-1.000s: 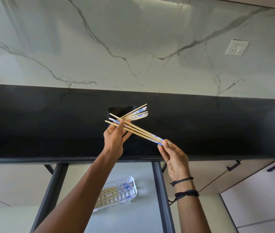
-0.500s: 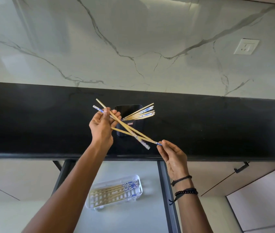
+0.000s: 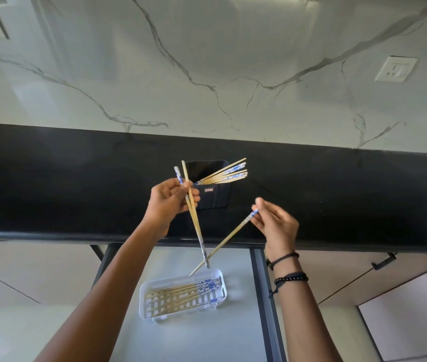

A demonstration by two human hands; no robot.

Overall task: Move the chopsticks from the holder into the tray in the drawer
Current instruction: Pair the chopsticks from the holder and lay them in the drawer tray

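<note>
A black holder (image 3: pixel 213 197) stands on the black counter with several wooden chopsticks (image 3: pixel 226 174) leaning out to its right. My left hand (image 3: pixel 169 201) grips two chopsticks (image 3: pixel 194 218) near their upper ends; they point steeply down over the counter edge. My right hand (image 3: pixel 276 222) pinches the blue-patterned end of a single chopstick (image 3: pixel 229 237), which slants down-left and crosses the other two above the tray. The white slotted tray (image 3: pixel 144 301) lies in the open drawer below, with several chopsticks (image 3: pixel 181 293) lying in it.
The black counter (image 3: pixel 337 194) runs across the view under a marble wall with a socket (image 3: pixel 395 69). The open drawer (image 3: pixel 262 296) has dark metal sides. Cabinet fronts with black handles (image 3: pixel 383 262) are at the lower right.
The hands have pulled apart. The left hand has swung its two chopsticks from lying across the holder to pointing down at the tray; the right hand has tilted its chopstick down too.
</note>
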